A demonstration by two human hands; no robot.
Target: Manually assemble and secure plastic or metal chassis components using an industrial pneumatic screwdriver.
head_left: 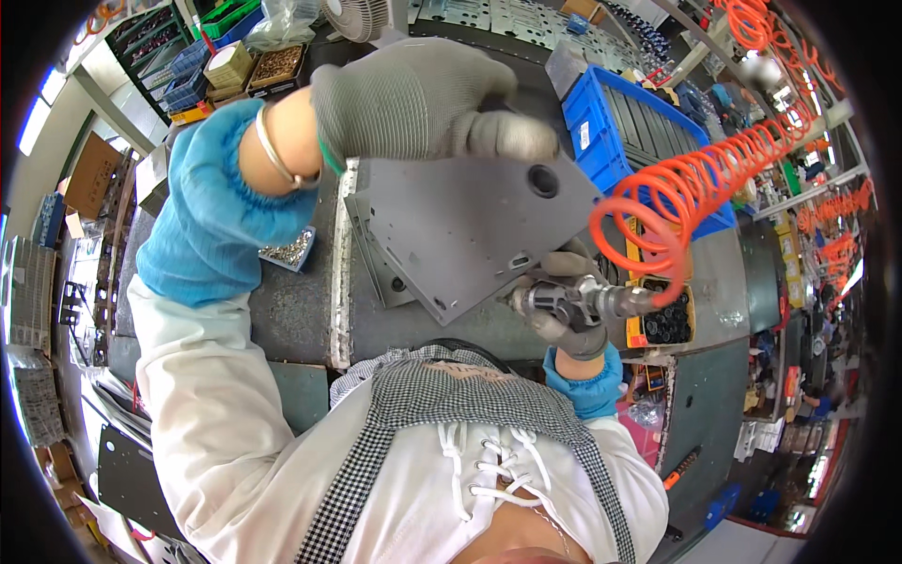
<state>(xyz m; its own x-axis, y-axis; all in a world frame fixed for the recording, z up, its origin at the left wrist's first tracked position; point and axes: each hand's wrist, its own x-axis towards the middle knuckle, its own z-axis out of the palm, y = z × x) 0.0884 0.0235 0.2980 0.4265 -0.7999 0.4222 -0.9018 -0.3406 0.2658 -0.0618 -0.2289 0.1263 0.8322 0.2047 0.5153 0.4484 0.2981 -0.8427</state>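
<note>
A dark grey flat metal plate (pixel 460 226) with small holes, slots and one large round black-rimmed hole lies in front of me, over other plates (pixel 383 273). My left hand (pixel 423 103), in a grey knit glove, is raised over the plate's far edge. Its fingers are curled and slightly blurred, and whatever they may hold is hidden. At the plate's near right edge my right hand (pixel 581 340), also gloved, is wrapped around a metal air tool (pixel 568 303). An orange coiled air hose (pixel 676 207) runs from the tool toward the upper right.
A blue crate (pixel 587 141) with upright dark plates stands at the far right. Nearer is a yellow bin of black parts (pixel 669 320). A small tray of metal pieces (pixel 291 252) lies left of the plates. A fan (pixel 357 17) stands at the back.
</note>
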